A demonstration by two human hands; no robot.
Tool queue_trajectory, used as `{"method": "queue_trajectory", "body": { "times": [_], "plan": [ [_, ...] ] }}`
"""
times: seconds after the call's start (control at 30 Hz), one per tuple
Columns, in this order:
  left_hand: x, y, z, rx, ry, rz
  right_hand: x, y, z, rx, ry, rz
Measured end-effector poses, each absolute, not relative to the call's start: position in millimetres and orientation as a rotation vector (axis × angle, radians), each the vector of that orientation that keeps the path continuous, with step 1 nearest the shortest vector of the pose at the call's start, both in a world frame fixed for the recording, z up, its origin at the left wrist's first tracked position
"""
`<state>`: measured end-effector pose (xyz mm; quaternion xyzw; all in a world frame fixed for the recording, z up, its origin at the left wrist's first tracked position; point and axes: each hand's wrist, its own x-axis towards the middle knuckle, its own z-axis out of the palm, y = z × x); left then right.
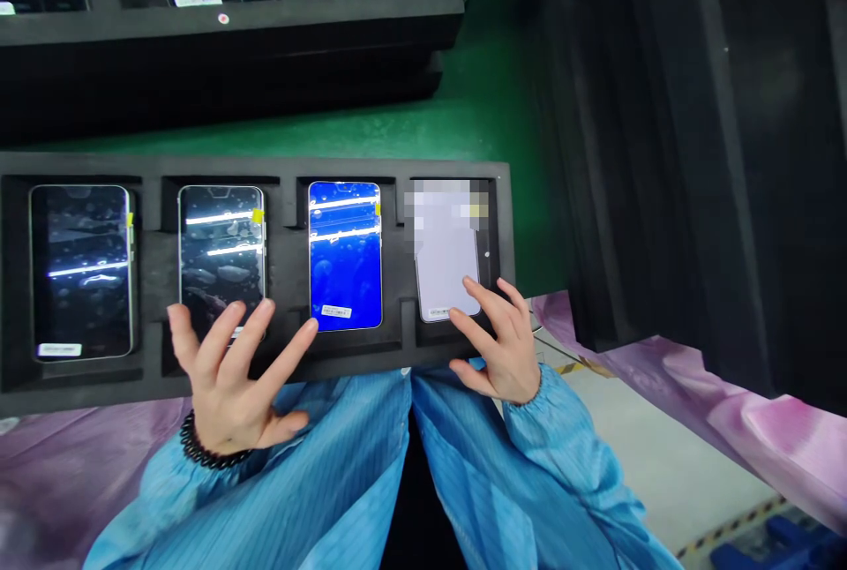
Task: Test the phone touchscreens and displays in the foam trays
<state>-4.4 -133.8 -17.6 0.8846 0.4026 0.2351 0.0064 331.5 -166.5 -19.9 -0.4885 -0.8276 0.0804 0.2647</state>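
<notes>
Left hand [231, 385] with beaded bracelet [208, 445], fingers [248, 336] spread, tips over the lower edge of second smartphone [221, 243]. Right hand [503, 345], fingers [476, 301] spread, tips on pale back of fourth smartphone [446, 261]. Two more smartphones [344, 257] in same black foam tray [152, 288]. Second tray [231, 27] beyond, on green bench [490, 111].

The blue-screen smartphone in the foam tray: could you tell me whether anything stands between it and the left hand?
Nothing visible: a fingertip of the left hand lies at the lower corner of the blue-screen smartphone in the foam tray.
</notes>
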Motion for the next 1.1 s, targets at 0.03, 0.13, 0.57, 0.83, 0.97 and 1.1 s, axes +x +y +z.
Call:
{"method": "queue_trajectory", "body": {
  "times": [0.03, 0.13, 0.57, 0.83, 0.97, 1.1],
  "plan": [
    [-4, -134, -18, 2.754, 1.251, 0.764, 333, -165, -18, -1.321, -2.228, 0.263],
    [-2, -134, -18, 2.65, 1.31, 0.811, 338, -158, -8, -1.384, -2.107, 0.463],
    [-3, -131, -23, 2.665, 1.3, 0.864, 349, -131, 19, -1.56, -1.898, 0.263],
    [13, -128, -19, 2.513, 1.347, 0.913, 361, -104, 31, -1.822, -2.028, 0.418],
    [11, -126, -23, 2.679, 1.209, 0.855, 356, -99, 33, -1.803, -2.043, 0.42],
    [17, -127, -16, 2.444, 1.365, 1.024, 360, -90, 35, -1.79, -1.969, 0.378]
  ]
}}
